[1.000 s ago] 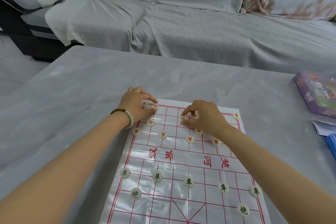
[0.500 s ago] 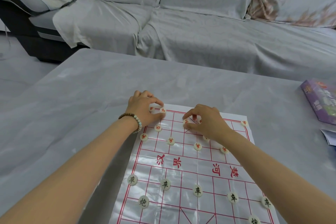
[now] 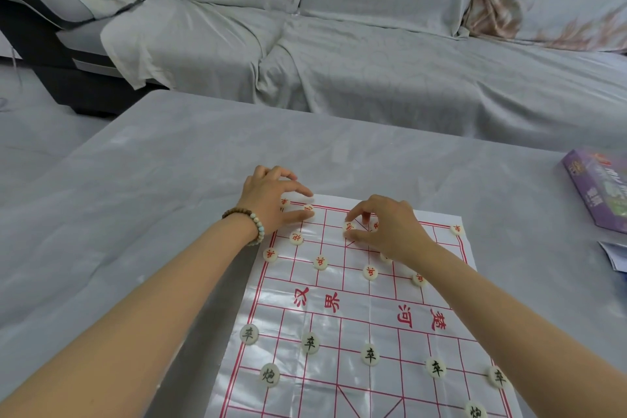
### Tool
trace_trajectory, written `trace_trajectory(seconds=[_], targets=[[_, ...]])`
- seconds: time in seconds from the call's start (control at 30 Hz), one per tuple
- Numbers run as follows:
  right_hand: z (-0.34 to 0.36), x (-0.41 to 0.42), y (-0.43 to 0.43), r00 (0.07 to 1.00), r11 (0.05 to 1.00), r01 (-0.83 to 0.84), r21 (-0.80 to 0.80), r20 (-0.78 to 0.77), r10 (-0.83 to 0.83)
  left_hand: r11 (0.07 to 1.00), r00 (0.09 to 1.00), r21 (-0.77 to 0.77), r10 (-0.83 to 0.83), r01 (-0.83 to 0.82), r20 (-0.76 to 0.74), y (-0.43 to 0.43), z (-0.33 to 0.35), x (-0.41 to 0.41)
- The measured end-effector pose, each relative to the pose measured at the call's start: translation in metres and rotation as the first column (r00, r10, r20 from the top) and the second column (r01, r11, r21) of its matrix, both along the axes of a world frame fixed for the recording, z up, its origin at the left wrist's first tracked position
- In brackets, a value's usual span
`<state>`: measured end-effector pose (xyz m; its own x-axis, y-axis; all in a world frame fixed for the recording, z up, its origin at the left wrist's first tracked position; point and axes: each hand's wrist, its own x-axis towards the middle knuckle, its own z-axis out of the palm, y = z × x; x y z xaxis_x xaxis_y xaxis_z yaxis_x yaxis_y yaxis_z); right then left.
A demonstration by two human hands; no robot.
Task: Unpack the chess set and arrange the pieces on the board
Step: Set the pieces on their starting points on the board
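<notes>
The left hand (image 3: 271, 202), a bead bracelet (image 3: 253, 227) at its wrist, sits at the far-left corner of the plastic xiangqi board (image 3: 359, 322). Its thumb and forefinger are closed round a red-lettered disc (image 3: 308, 210) on the back rank. At mid-rank the right hand (image 3: 386, 232) curls over the palace and seems to pinch a second red disc (image 3: 349, 227), though the fingers hide much of the contact. A corner disc (image 3: 457, 229) stands at far right, and the purple box (image 3: 600, 193) lies well apart on the grey table (image 3: 169, 197).

The risks are low but real. The board is a thin, creased sheet, so a dragged wrist could ripple it and shift the red soldiers (image 3: 320, 262). The right forearm passes just over two of them and could knock them off their points.
</notes>
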<state>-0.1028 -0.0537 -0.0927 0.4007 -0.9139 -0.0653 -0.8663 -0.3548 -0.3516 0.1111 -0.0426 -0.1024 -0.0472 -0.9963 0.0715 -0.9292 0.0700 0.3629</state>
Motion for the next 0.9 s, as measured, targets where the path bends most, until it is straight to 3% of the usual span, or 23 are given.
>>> trace_trajectory(seconds=[0.3, 0.57, 0.9], targets=[[-0.0018, -0.0008, 0.0001, 1.000, 1.000, 0.003, 0.013, 0.030, -0.004, 0.997, 0.995, -0.026, 0.074, -0.073, 0.059, -0.0055, -0.0051, -0.0028], [-0.0034, -0.0013, 0.0005, 0.999, 1.000, 0.006, -0.010, 0.034, -0.006, 0.999, 0.998, -0.003, 0.044, -0.044, -0.053, -0.0028, -0.0056, -0.0029], [-0.0055, -0.0019, 0.0018, 0.999, 0.995, -0.021, -0.094, -0.035, 0.018, 0.998, 0.996, -0.020, 0.057, -0.059, -0.070, 0.0003, -0.0087, -0.0042]])
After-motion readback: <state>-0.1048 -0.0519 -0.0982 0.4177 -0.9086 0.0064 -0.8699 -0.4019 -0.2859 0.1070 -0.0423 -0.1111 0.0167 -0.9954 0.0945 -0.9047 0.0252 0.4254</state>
